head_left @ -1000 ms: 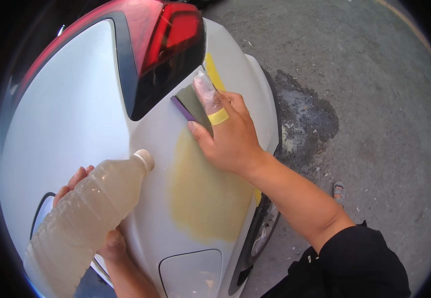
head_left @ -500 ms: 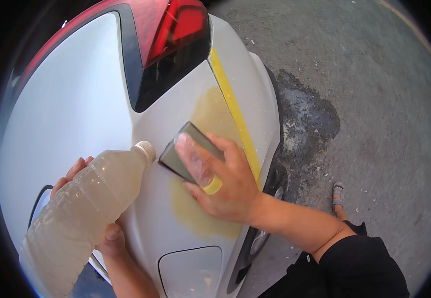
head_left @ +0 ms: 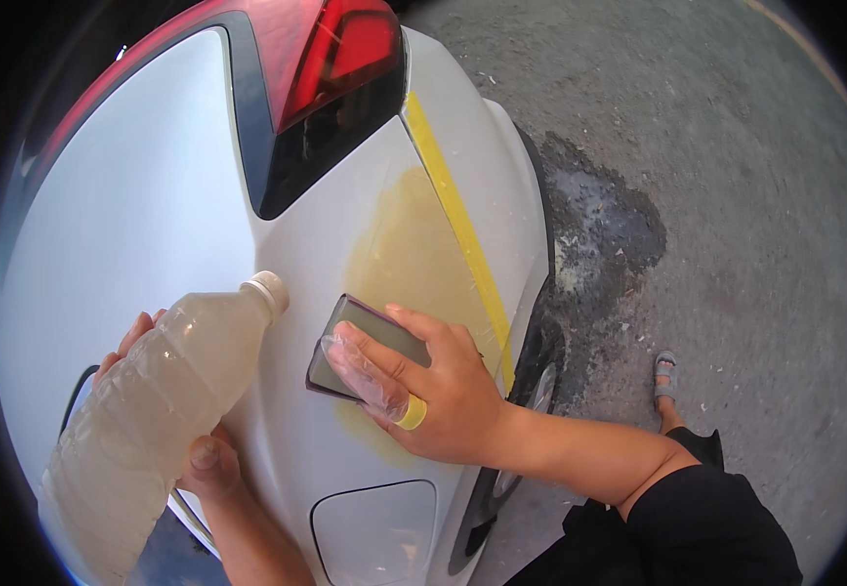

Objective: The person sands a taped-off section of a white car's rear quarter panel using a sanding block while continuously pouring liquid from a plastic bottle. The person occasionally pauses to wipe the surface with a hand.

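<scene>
My left hand is wrapped round a large clear plastic bottle of cloudy liquid, its white cap end tilted up toward the car panel. Pressed flat on the panel under my right hand is a dark grey rectangular sanding block. One finger of that hand wears a clear plastic cover with a yellow band at its base. Around the block spreads a yellowish-beige filler patch on the white car body. Yellow masking tape runs along the patch's right side.
A red tail light lies at the top of the panel, and a closed fuel flap near the bottom. To the right are the black wheel-arch edge, a wet patch on the grey ground, and my sandalled foot.
My right hand has slid the sanding block down the panel, uncovering more of the upper filler patch. The bottle's capped end has shifted slightly left.
</scene>
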### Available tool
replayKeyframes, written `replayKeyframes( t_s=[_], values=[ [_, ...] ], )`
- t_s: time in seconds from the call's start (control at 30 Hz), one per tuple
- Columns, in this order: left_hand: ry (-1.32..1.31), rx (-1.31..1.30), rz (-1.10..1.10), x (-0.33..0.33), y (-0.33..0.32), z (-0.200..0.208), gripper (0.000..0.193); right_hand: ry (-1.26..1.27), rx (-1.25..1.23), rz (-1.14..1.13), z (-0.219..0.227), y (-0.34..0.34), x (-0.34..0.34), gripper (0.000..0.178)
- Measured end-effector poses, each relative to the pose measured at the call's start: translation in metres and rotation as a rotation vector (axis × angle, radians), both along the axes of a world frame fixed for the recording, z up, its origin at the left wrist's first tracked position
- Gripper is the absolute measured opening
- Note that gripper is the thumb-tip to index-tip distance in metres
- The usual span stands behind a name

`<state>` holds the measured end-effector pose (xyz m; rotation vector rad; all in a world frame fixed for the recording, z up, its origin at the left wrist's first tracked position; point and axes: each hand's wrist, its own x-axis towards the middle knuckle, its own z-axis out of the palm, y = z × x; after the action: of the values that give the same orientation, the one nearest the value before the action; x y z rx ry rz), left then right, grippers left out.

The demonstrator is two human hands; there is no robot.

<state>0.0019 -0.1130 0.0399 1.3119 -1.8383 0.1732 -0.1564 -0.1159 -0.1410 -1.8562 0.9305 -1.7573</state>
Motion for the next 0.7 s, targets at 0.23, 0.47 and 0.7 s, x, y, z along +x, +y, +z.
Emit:
replayKeyframes(
  t_s=[0.23, 0.47, 0.7],
  values=[
    [0.018, 0.016, 0.014, -0.013, 0.0, 0.004, 0.118, -0.127, 0.249, -0.037, -0.009, -0.079, -0.017, 0.089],
    [0.02, 0.048, 0.033, -0.013, 0.003, 0.009, 0.117, -0.146, 0.178, 0.077, -0.026, -0.001, -0.019, 0.071],
    [0.012, 0.074, 0.022, -0.016, 0.002, 0.015, 0.117, -0.186, 0.245, 0.052, -0.029, -0.047, -0.02, 0.07]
  ],
)
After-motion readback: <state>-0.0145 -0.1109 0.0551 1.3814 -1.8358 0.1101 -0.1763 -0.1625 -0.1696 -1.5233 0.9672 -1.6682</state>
